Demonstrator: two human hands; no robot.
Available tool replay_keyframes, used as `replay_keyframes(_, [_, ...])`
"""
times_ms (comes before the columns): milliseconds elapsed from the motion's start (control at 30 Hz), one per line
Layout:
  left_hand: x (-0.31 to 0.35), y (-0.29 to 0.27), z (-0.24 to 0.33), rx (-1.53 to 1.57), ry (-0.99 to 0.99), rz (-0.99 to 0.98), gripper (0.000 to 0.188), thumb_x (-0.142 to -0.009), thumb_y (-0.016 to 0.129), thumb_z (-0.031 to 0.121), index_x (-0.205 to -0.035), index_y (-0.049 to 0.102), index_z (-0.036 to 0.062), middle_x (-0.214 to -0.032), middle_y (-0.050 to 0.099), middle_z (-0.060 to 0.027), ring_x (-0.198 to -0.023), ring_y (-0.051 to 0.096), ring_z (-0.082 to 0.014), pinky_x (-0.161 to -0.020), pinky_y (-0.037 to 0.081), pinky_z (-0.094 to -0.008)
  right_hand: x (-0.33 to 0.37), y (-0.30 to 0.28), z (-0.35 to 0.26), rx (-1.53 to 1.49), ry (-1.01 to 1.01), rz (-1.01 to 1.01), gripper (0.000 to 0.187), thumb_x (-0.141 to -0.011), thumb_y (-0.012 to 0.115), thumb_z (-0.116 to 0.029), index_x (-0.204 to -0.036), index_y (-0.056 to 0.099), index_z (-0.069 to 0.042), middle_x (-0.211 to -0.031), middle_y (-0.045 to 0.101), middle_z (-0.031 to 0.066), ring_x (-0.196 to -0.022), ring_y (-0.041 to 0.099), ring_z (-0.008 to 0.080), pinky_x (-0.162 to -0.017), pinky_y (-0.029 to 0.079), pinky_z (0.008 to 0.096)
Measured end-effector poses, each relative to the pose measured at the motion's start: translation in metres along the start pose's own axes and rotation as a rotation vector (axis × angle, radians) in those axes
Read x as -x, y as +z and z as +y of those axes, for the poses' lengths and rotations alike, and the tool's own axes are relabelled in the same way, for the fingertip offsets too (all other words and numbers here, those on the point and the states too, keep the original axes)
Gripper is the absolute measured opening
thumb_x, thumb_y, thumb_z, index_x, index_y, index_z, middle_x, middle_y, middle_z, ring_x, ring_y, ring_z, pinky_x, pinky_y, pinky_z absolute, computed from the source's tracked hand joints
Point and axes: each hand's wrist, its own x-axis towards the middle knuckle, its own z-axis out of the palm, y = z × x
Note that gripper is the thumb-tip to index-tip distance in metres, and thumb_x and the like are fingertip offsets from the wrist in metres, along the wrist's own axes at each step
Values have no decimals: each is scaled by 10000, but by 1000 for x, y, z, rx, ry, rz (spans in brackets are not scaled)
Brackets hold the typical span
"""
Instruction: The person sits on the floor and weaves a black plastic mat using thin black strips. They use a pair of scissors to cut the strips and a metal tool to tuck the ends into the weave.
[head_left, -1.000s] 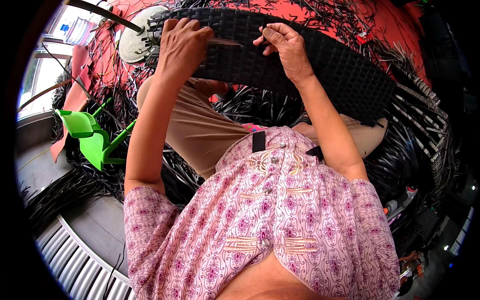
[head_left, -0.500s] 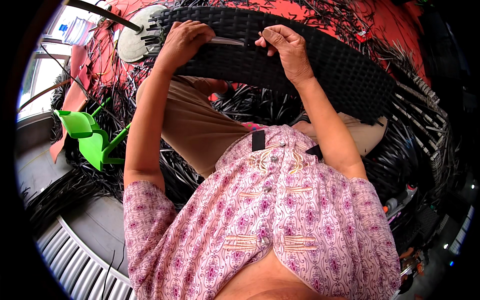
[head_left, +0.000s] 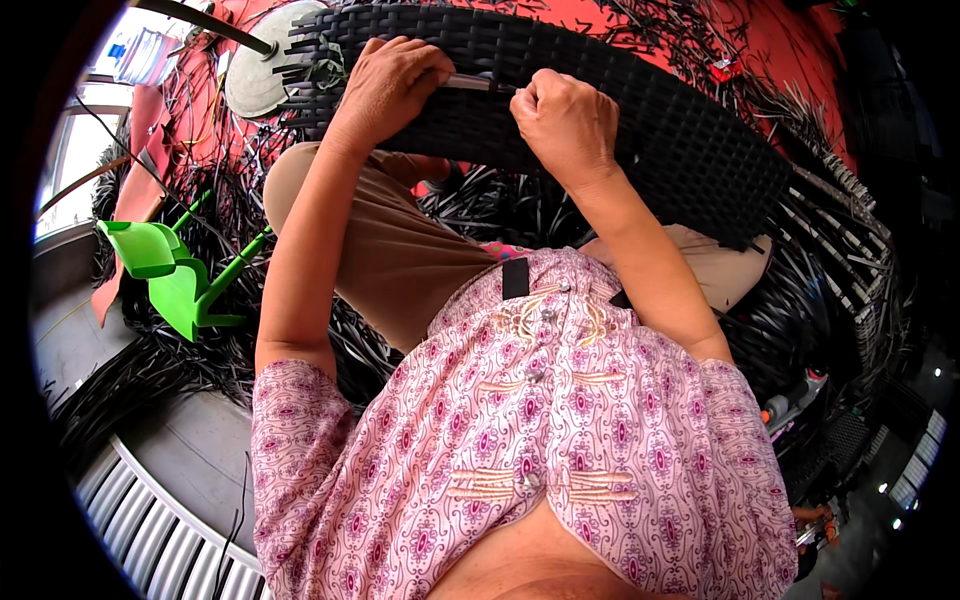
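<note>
A long curved panel of woven black plastic strips lies across the far side of my lap. My left hand is bent over its left part, fingers curled around a slim, shiny grey piece that looks like a flat blade or tool. This piece points right along the weave. Just past its tip, my right hand is closed in a fist against the panel. Whatever the right fingers grip, perhaps a black strip, is hidden by the hand. Loose strip ends stick out at the panel's left end.
Loose black strips lie heaped around my legs over a red floor. To the left are a bright green plastic object and a round grey base. A white slatted piece is at lower left, with strip bundles at right.
My right hand has closed from a fingertip pinch into a fist and moved slightly down. My left hand has shifted a little to the right, with the grey piece's exposed part shorter.
</note>
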Motion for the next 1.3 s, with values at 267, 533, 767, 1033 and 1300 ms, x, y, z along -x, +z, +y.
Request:
replay_keyframes(267, [2,-3,1,-22,-36,-1,76,-915,665,158,-971,709,131,-951,699,-6,-953,628,-227,-893,412,-353,-14,5,-14,25,-56,-184,143,-876,705,-160,-812,652,-44,-849,722,158,-814,735,320,-694,582,457])
replay_keyframes(533, [3,-5,4,-31,-29,-10,70,-926,642,149,-966,690,117,-940,694,-25,-946,643,-249,-863,439,-374,-9,-14,-7,-231,82,-166,236,-848,756,-132,-1063,683,-67,-935,750,132,-885,731,317,-796,574,436])
replay_keyframes(767, [8,-22,15,-128,-252,-129,116,-949,610,179,-987,652,78,-959,689,-104,-964,656,-353,-833,518,-459,-16,16,-1,-217,-74,-76,217,-805,797,-106,-971,658,-91,-889,741,85,-870,725,290,-749,577,428])
replay_keyframes(1033, [4,-26,33,194,-681,-34,510,-869,766,512,-874,632,19,-786,655,-166,-764,646,-343,-713,491,-434,-7,22,1,-267,-80,-10,223,-791,812,-115,-929,640,-85,-884,725,79,-870,717,293,-733,580,423])
replay_keyframes(1300, [-8,21,37,132,-451,-93,347,-892,721,388,-872,668,45,-791,673,-174,-796,661,-402,-677,479,-488,26,-12,-6,-290,-207,164,305,-785,817,-171,-1000,623,-77,-926,606,81,-909,630,308,-769,551,420])
